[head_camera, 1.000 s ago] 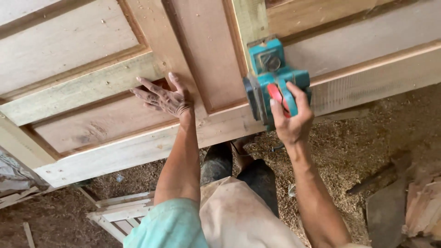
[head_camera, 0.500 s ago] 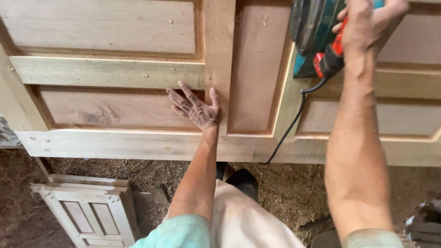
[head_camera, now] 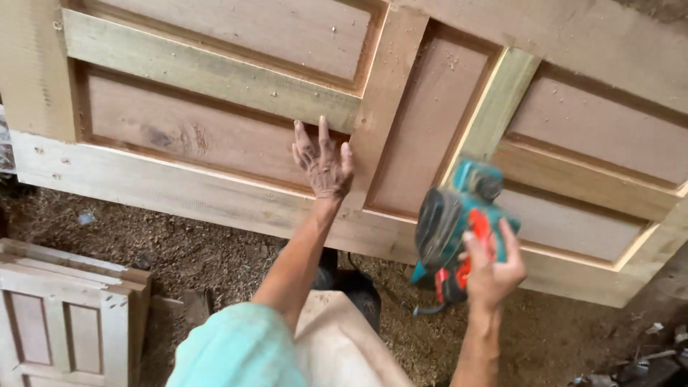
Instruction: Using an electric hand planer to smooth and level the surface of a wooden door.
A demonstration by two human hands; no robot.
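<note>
One large panelled wooden door [head_camera: 215,136] lies flat before you, filling the upper view; you can count six recessed panels in sight, split by pale rails and stiles. Under its near edge the floor [head_camera: 179,251] is covered in sawdust. One smaller panelled door [head_camera: 64,322] lies on that floor at your lower left, well apart. You have one teal power planer [head_camera: 451,229] with a red handle, held just above the door's near right edge. Your right hand [head_camera: 491,269] is clamped round that handle. Your left hand [head_camera: 324,161] lies flat on the door, fingers spread apart.
</note>
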